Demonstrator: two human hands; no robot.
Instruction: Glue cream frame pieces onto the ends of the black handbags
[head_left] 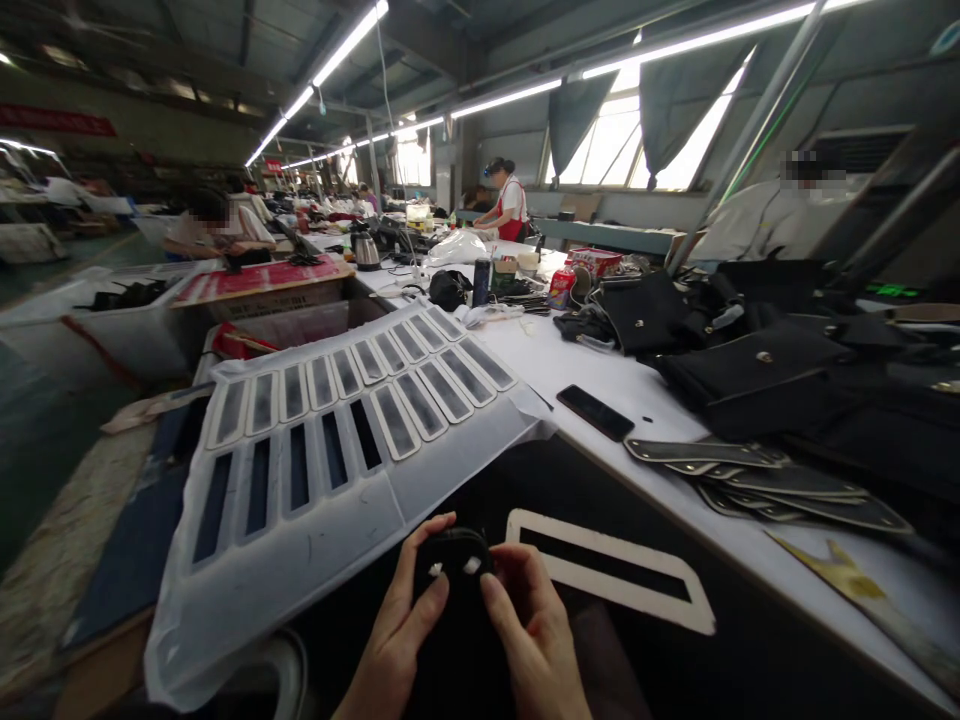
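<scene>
A black strap-like piece (454, 556) with a rounded end and two shiny metal bits is held upright near the bottom centre. My left hand (409, 620) grips its left edge, thumb in front beside one metal bit. On the other edge my right hand (534, 625) pinches it, thumb below the second bit. The lower part of the piece blends into the dark background. Just right of my hands lies a pale rounded frame (611, 570) with a long slot, on a black surface.
Left, a white sheet (315, 540) carries rows of slotted frames. Right are a phone (595, 412), stacked black straps (780, 480) and black bags (757, 370). Behind stand a red can (561, 288) and a kettle (365, 248). Several people are farther back.
</scene>
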